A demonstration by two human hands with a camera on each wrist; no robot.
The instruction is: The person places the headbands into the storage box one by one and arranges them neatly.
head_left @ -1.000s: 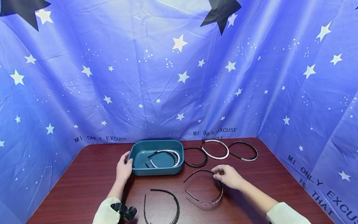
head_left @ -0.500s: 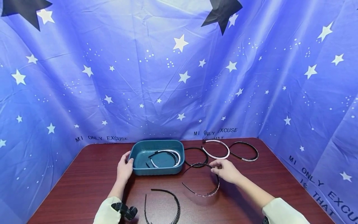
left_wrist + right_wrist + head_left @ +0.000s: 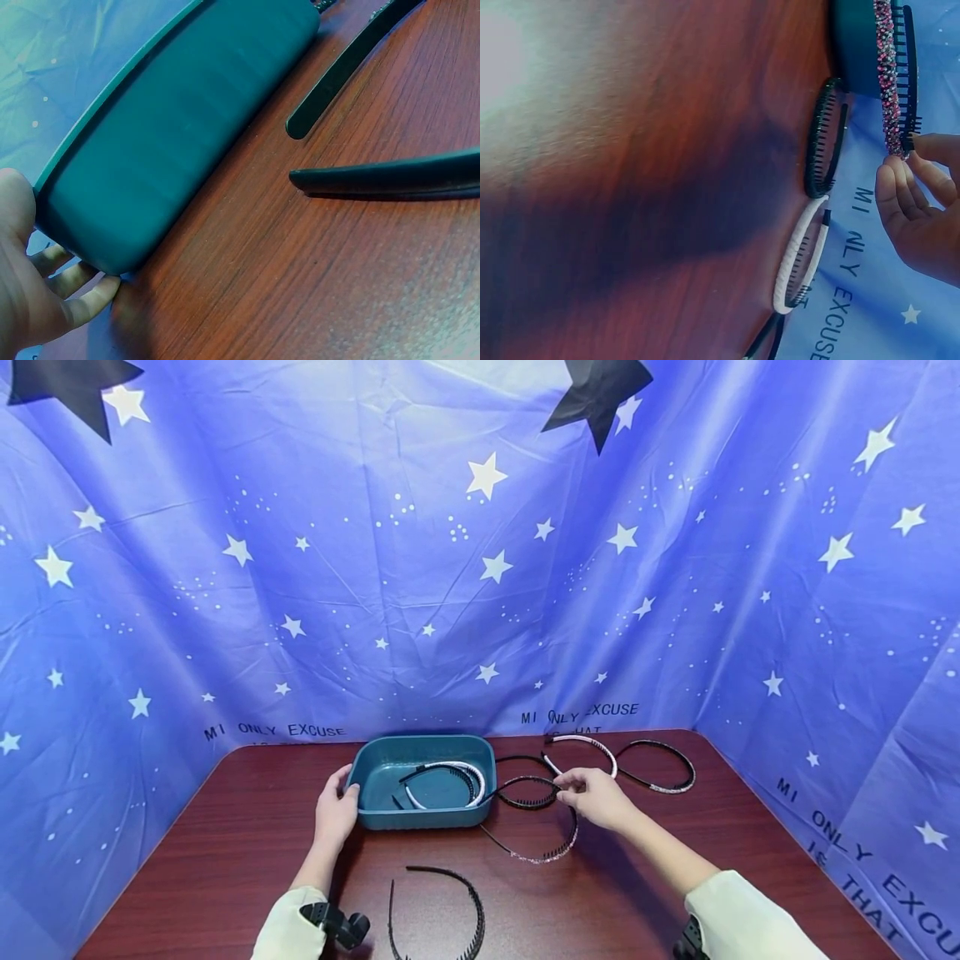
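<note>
My right hand pinches a black headband with pink and silver glitter by one side of its arch. Held above the table, its two ends point left, toward the teal plastic basin. In the right wrist view the glitter headband shows comb teeth along its inner side. At the basin's left end my left hand grips the wall, thumb at the rim and fingers around the outside. Inside the basin lie a white headband and a black toothed one, overlapping.
A black headband lies right of the basin, partly behind the held one. Beyond it are a pale pink headband and a black one with a glitter edge. Another black headband lies at the front of the table.
My right hand has raised the glitter headband and carried it back and left, toward the basin. The left hand and the basin have stayed in place.
</note>
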